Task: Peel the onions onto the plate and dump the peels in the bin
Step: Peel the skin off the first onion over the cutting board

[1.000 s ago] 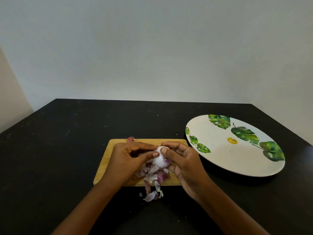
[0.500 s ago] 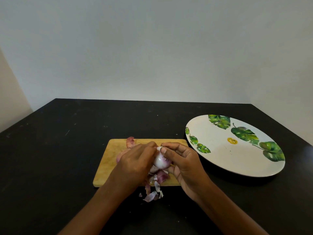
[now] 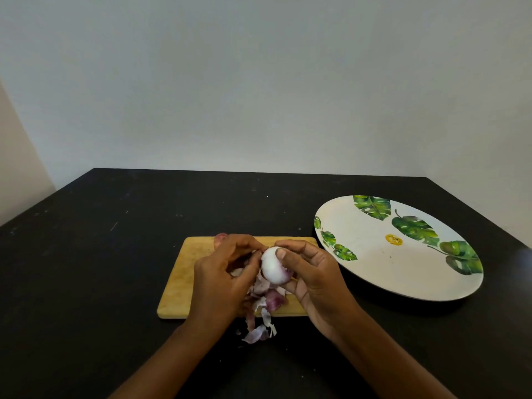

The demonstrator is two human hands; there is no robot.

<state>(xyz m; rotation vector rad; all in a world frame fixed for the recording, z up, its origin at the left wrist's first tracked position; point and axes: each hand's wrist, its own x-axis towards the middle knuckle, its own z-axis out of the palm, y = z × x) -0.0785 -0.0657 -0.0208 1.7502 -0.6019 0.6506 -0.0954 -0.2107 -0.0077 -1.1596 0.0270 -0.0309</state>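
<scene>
A pale, mostly peeled onion [image 3: 272, 266] is held just above the wooden cutting board [image 3: 184, 272]. My right hand [image 3: 313, 280] grips it, thumb on top and fingers curled beneath. My left hand [image 3: 221, 272] sits against the onion's left side, its fingertips pinching at the skin near the top. Purple and white peels [image 3: 264, 306] lie heaped on the board under the hands and spill over its near edge onto the table. Another reddish onion [image 3: 220, 239] peeks out behind my left hand at the board's far edge. The bin is out of sight.
A large white plate [image 3: 374, 263] with green leaf prints lies on the right of the black table [image 3: 100, 254], holding nothing. Pale walls rise behind the table's far edge.
My left hand has shifted back to the left and lifted its fingertips to the onion's top. The onion has turned in my right hand, showing more of its white peeled side.
</scene>
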